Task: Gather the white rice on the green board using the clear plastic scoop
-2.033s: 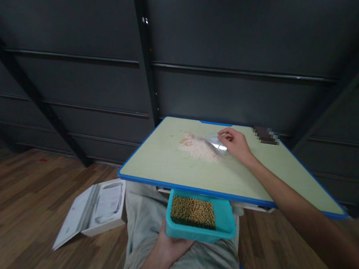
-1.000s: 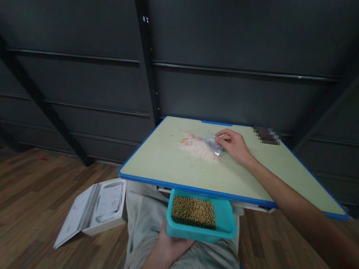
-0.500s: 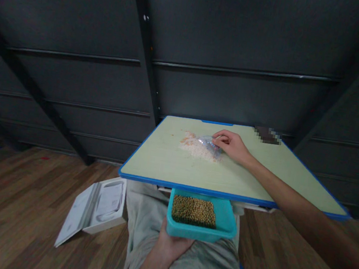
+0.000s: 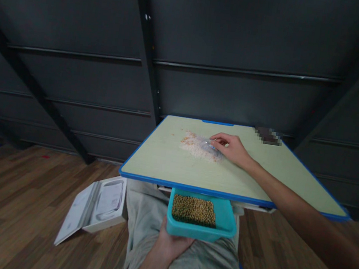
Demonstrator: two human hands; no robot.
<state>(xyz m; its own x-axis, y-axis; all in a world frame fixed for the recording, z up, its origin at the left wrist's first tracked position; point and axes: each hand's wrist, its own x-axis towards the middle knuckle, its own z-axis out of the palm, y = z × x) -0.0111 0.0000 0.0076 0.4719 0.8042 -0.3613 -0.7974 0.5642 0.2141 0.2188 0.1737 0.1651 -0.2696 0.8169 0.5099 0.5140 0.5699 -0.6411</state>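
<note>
My left hand point(image 4: 170, 242) is closed under the near side of a turquoise plastic tub point(image 4: 201, 233), holding it over my lap. Small round dried peas or beans point(image 4: 195, 210), greenish on the left and tan on the right, fill the left part of the tub. Over the table, my right hand point(image 4: 229, 147) pinches a clear, shiny piece of plastic point(image 4: 210, 145); its exact kind is hard to make out. That plastic rests in a spread pile of white grains point(image 4: 197, 149) with orange-brown bits mixed in along its far left side.
The pale green table point(image 4: 159, 162) has a blue edge, and the tub sits just below its near side. At the far right corner lies a dark, pixelated object point(image 4: 268, 136). An open white box point(image 4: 109, 204) stands on the wooden floor to the left. A dark panelled wall point(image 4: 237, 98) rises behind.
My right hand has shifted slightly left and down, and the clear plastic has moved with it among the grains. My left hand and the tub stay in place.
</note>
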